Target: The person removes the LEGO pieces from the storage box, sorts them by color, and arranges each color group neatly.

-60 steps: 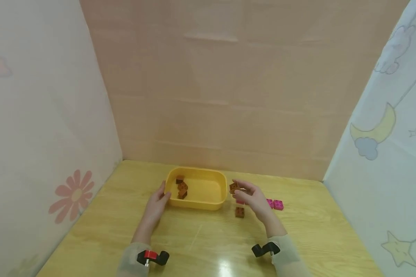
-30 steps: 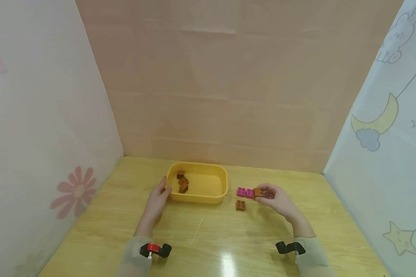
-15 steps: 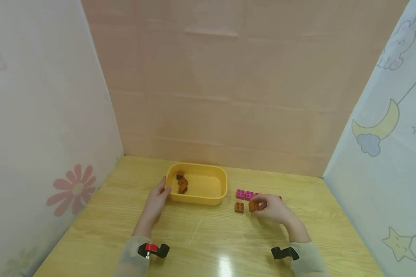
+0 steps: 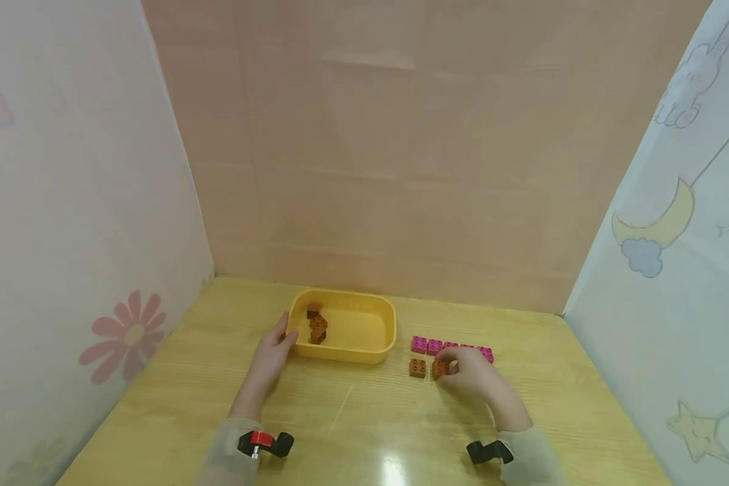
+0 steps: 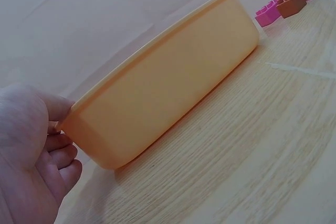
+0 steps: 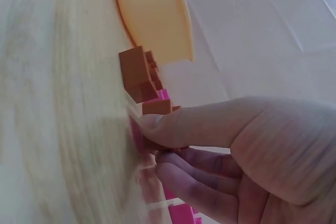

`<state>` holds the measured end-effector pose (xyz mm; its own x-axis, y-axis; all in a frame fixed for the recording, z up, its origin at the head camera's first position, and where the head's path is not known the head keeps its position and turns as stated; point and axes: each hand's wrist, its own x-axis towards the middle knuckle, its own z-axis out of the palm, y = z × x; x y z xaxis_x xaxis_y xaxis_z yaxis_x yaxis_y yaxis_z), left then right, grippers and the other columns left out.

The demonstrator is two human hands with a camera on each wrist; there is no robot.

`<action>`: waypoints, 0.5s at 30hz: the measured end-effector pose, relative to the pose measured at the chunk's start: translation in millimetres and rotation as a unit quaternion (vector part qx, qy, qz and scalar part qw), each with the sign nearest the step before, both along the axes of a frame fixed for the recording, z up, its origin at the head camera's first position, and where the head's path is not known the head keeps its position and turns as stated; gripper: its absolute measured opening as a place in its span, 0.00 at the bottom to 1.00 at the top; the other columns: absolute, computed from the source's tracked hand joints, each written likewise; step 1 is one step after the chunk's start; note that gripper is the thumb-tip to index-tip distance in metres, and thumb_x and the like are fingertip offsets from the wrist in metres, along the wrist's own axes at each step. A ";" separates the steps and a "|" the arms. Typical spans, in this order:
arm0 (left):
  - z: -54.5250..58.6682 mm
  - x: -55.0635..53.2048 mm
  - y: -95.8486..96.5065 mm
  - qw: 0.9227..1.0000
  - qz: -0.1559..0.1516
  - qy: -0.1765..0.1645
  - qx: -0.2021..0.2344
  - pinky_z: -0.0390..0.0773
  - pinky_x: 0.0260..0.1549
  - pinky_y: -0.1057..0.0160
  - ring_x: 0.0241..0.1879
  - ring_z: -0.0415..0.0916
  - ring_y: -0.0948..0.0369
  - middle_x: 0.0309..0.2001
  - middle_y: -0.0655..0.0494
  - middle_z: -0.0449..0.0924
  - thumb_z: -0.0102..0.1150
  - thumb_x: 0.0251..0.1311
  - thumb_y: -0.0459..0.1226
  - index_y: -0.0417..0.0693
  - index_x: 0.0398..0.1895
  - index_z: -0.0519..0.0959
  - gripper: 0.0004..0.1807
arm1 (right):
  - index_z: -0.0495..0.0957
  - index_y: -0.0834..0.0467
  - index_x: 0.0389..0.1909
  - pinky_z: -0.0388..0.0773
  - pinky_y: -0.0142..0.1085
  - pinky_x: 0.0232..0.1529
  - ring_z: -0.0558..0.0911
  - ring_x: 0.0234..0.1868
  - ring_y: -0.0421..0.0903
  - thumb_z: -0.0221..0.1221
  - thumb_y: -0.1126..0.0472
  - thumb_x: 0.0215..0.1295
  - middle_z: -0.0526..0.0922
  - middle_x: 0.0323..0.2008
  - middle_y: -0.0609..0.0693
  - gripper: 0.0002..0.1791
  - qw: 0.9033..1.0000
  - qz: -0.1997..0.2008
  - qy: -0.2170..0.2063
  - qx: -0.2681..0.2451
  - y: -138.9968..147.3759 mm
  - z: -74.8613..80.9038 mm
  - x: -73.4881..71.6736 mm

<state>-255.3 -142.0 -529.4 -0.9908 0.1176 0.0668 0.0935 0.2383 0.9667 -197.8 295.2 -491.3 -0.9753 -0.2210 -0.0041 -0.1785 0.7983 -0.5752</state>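
My left hand (image 4: 275, 345) grips the left end of a yellow plastic tub (image 4: 340, 353), thumb over the rim and fingers outside, as the left wrist view shows. Several brown toy bricks (image 4: 318, 322) lie in the tub's left part. My right hand (image 4: 472, 370) pinches another brown brick (image 6: 156, 107) between thumb and fingers, low at the tabletop. Just left of it sits a second brown brick (image 4: 417, 368), studs up. Behind both runs a row of pink bricks (image 4: 419, 344), partly hidden by the right hand.
The wooden table (image 4: 352, 425) ends at a peach-coloured back cloth (image 4: 364, 169). Printed white cloths stand at the left (image 4: 97, 202) and right (image 4: 662, 324). A wrist camera mount is strapped to each sleeve.
My right hand has carried the brown brick from beside the tub rightward, past the pink row, then down in front of it beside the other brown brick. The left hand stays on the tub.
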 end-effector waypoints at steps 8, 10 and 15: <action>-2.7 -4.9 0.6 1.000 -0.001 0.009 -0.009 0.46 0.82 0.45 0.85 0.41 0.45 0.86 0.42 0.42 0.46 0.86 0.41 0.37 0.86 0.48 0.36 | 0.87 0.58 0.53 0.88 0.47 0.46 0.86 0.45 0.47 0.76 0.68 0.59 0.88 0.48 0.48 0.20 1.000 0.000 0.005 -0.002 0.2 -6.3 -2.5; -1.5 -6.0 0.7 1.000 -0.001 0.007 -0.007 0.46 0.82 0.45 0.85 0.41 0.46 0.87 0.43 0.43 0.47 0.86 0.42 0.37 0.86 0.48 0.36 | 0.87 0.58 0.53 0.88 0.47 0.46 0.86 0.45 0.47 0.76 0.68 0.59 0.88 0.48 0.49 0.20 1.000 -0.002 0.005 -0.006 0.1 -6.2 -4.1; 2.1 -5.7 -1.4 1.000 -0.004 0.003 -0.007 0.45 0.82 0.46 0.85 0.40 0.45 0.87 0.44 0.42 0.47 0.86 0.43 0.38 0.86 0.48 0.36 | 0.87 0.57 0.53 0.88 0.46 0.46 0.85 0.44 0.46 0.76 0.68 0.59 0.88 0.48 0.48 0.20 1.000 -0.008 -0.004 -0.005 -3.1 -4.3 -4.7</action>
<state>-261.0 -143.4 -527.3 -0.9894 0.1262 0.0714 0.1016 0.2518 0.9624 -202.6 292.1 -495.6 -0.9786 -0.2054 -0.0094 -0.1613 0.7953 -0.5844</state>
